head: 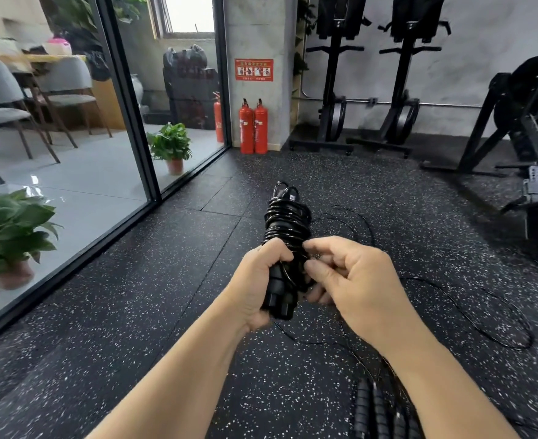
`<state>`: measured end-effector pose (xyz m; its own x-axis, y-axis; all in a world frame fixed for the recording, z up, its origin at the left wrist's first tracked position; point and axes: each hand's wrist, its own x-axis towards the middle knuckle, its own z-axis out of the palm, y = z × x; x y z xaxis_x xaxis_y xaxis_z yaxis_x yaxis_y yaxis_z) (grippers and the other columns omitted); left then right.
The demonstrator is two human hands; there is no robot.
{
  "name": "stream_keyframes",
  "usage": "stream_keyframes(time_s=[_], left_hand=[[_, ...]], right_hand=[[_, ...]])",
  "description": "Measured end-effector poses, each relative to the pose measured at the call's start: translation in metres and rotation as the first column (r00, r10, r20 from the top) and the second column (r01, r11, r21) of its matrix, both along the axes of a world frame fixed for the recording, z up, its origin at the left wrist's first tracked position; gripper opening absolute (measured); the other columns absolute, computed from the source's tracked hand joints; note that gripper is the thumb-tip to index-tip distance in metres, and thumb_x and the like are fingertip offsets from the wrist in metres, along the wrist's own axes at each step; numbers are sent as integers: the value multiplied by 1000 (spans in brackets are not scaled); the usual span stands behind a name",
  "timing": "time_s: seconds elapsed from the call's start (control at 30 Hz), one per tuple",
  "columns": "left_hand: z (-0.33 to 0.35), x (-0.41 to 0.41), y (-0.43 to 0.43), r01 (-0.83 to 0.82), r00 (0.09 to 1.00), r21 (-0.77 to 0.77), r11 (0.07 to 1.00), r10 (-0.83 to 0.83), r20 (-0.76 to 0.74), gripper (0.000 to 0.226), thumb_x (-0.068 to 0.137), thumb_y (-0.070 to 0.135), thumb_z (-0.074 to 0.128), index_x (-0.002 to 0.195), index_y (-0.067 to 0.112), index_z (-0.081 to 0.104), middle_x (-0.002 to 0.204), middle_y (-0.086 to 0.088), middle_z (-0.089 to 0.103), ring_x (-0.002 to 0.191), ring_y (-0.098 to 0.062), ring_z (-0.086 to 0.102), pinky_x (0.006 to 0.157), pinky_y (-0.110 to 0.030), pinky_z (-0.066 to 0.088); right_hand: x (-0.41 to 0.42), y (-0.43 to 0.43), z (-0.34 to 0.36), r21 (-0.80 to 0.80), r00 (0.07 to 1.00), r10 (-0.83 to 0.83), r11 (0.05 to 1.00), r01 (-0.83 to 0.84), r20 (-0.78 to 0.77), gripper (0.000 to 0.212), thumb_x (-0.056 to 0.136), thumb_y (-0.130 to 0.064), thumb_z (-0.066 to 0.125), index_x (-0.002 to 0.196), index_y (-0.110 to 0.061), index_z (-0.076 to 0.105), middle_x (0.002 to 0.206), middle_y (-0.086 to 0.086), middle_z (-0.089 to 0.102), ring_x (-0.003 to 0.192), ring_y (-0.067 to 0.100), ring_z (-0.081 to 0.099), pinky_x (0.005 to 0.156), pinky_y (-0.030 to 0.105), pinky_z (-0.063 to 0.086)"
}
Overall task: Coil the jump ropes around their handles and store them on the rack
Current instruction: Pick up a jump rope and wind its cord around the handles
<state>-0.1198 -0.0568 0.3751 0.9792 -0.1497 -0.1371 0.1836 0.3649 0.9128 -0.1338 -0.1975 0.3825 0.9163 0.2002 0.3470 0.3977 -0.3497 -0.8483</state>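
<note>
A black jump rope (286,223) is wound in many turns round its two handles, which point away from me. My left hand (258,283) grips the lower end of the handles. My right hand (347,274) pinches the thin rope beside the bundle, fingers curled against the coil. More loose black rope (483,315) trails in loops over the floor to the right. Other jump rope handles (378,410) lie on the floor under my right forearm. No rack for the ropes is recognisable in view.
Speckled black rubber floor (166,312) all round. A glass partition (125,99) runs along the left with potted plants (8,236) behind it. Two red fire extinguishers (253,128) stand by a pillar. Black exercise machines (334,74) line the back wall and right side.
</note>
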Motion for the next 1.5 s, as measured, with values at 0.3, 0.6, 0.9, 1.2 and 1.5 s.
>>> stream_keyframes(time_s=[0.3,0.6,0.9,1.2,1.5], left_hand=[[-7,-1,4,100,995,119,988,-96,-37,32,63,19,52,90,3,58,66,-13,61,52,-22,61,51,-23,43],[-6,2,2,93,995,71,993,-89,-54,24,88,14,40,80,5,60,63,-10,61,58,-22,52,59,-30,36],[-6,-2,2,117,988,105,988,-105,-112,25,61,22,53,79,6,58,61,-11,60,51,-21,54,58,-27,39],[-2,-1,1,14,980,30,999,-8,-197,40,86,37,49,51,18,53,55,-2,45,43,-15,41,50,-22,35],[1,-5,6,15,979,18,1000,-11,-205,36,86,35,48,58,15,56,59,-4,52,47,-18,48,53,-24,39]], right_hand=[[6,-7,0,-243,998,-55,969,45,-37,14,86,-18,71,87,-27,60,60,-11,64,49,7,59,56,32,51],[-1,0,2,5,996,-91,996,91,-18,7,90,-12,65,87,-15,71,62,-6,67,51,3,60,52,19,50],[2,0,-5,-232,982,-143,958,169,124,10,87,-23,69,79,-24,65,67,-10,64,61,5,58,59,29,50],[2,20,-11,-425,834,-146,806,411,532,21,88,-18,57,78,-20,39,72,-9,41,56,14,35,43,22,20],[12,21,-20,-363,810,-107,854,372,577,17,83,-19,58,75,-14,44,70,-5,45,54,12,35,49,22,26]])
